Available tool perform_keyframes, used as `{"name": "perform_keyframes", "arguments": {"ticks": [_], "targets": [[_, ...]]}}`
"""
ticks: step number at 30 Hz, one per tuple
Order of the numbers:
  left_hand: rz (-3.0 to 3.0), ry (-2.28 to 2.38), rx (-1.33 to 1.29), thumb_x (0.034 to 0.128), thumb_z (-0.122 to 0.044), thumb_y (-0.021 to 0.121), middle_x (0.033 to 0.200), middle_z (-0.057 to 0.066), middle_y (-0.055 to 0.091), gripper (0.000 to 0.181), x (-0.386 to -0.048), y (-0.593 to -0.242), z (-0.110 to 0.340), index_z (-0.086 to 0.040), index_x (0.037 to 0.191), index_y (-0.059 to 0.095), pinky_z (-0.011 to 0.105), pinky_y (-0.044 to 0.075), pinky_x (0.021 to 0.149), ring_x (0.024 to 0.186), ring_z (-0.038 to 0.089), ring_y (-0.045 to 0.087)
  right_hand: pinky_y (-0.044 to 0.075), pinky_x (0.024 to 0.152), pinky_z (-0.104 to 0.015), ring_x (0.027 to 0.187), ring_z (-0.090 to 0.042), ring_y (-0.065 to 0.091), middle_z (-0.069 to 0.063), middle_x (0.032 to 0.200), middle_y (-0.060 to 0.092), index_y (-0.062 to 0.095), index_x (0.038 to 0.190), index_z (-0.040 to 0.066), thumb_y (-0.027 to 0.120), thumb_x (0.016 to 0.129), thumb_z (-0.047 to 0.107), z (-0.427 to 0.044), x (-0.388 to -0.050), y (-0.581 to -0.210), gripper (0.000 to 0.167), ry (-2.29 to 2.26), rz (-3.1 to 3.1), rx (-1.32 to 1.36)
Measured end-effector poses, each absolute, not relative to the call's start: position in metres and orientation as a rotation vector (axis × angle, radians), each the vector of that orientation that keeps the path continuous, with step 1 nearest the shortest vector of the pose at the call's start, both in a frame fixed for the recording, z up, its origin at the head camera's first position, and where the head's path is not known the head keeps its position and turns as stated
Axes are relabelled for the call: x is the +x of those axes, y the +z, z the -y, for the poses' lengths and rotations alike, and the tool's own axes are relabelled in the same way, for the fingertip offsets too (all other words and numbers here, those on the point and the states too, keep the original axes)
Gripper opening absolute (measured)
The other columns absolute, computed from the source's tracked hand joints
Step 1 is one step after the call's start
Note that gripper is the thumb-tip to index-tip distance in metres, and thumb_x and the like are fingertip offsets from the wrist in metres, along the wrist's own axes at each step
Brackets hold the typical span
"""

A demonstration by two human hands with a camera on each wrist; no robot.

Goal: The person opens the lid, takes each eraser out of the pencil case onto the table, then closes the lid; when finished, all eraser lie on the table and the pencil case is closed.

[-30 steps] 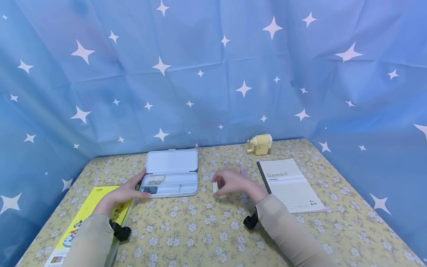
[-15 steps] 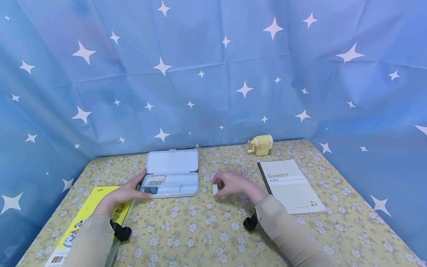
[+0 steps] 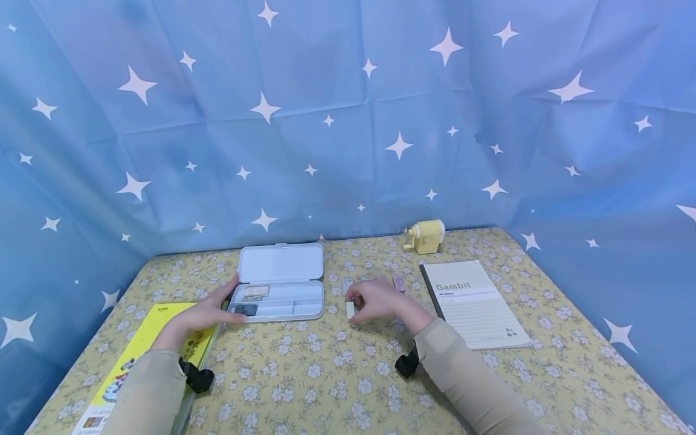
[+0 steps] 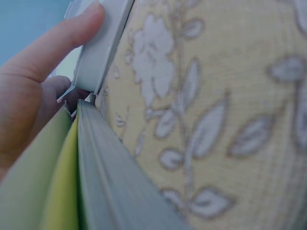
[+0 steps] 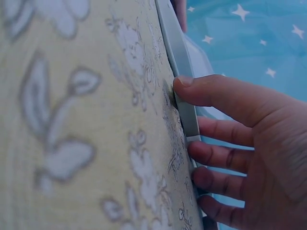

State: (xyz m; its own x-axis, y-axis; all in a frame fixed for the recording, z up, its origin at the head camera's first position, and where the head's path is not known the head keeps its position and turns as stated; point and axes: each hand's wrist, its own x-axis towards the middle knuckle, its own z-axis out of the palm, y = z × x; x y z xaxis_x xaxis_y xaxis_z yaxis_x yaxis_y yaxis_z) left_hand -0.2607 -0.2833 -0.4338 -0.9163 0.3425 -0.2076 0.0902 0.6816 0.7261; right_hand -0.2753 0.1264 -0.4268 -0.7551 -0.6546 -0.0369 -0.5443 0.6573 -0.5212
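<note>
On the flowered worktop [image 3: 283,368], a block [image 3: 350,310] is pinched by the right grip [image 3: 376,299], near the right side of the open case [image 3: 296,291], whose left end is clasped by the left grip [image 3: 202,313] and is best steadied so the block can be raised without dragging.

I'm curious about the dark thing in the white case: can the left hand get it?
Probably yes. The lid is open, nothing seems to cover the dark thing, and the left hand is close by. It would likely have to loosen its hold on the white case first.
</note>
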Motion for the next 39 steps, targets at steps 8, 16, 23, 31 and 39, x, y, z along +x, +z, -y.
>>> {"name": "perform_keyframes", "arguments": {"ticks": [8,16,23,31,39], "targets": [[-2.571,1.082,0.335,0.0801,-0.036,0.078,0.158,0.026,-0.007,0.114,-0.259,-0.431,0.281,-0.015,0.157,-0.003,0.071,0.001,0.106,0.141,0.05,-0.008,0.043,0.073,-0.031,0.074,-0.01,0.05,0.007,0.085,0.058,0.066,0.111,0.014,0.083,0.073,0.029,-0.126,-0.275,-0.428,0.044,-0.721,-2.668,-0.976],[-2.566,1.091,0.336,0.0807,-0.037,0.078,0.158,0.025,-0.008,0.113,-0.261,-0.434,0.283,-0.015,0.156,-0.004,0.07,-0.001,0.107,0.141,0.049,-0.01,0.043,0.074,-0.032,0.075,-0.011,0.051,0.007,0.085,0.058,0.066,0.111,0.014,0.083,0.072,0.029,-0.127,-0.274,-0.428,0.045,-0.736,-2.667,-0.967],[-2.577,1.082,0.33,0.0801,-0.038,0.078,0.159,0.025,-0.007,0.114,-0.262,-0.436,0.284,-0.015,0.156,-0.004,0.07,0.0,0.106,0.141,0.049,-0.009,0.048,0.069,-0.029,0.072,-0.008,0.055,0.01,0.084,0.06,0.066,0.113,0.014,0.081,0.076,0.028,-0.129,-0.274,-0.423,0.042,-0.759,-2.634,-0.968],[-2.585,1.066,0.309,0.08,-0.04,0.078,0.159,0.023,-0.008,0.114,-0.262,-0.437,0.288,-0.018,0.157,-0.003,0.07,-0.001,0.106,0.142,0.048,-0.01,0.049,0.064,-0.033,0.071,-0.013,0.058,0.004,0.086,0.063,0.066,0.115,0.01,0.071,0.088,0.024,-0.116,-0.29,-0.397,0.032,-0.81,-2.565,-0.992],[-2.582,1.066,0.31,0.08,-0.04,0.078,0.159,0.023,-0.006,0.114,-0.263,-0.436,0.286,-0.018,0.157,-0.004,0.07,0.001,0.107,0.142,0.047,-0.009,0.047,0.061,-0.032,0.067,-0.015,0.057,0.002,0.088,0.062,0.064,0.126,0.012,0.066,0.093,0.016,-0.079,-0.319,-0.378,0.033,-0.747,-2.506,-1.104]]}}
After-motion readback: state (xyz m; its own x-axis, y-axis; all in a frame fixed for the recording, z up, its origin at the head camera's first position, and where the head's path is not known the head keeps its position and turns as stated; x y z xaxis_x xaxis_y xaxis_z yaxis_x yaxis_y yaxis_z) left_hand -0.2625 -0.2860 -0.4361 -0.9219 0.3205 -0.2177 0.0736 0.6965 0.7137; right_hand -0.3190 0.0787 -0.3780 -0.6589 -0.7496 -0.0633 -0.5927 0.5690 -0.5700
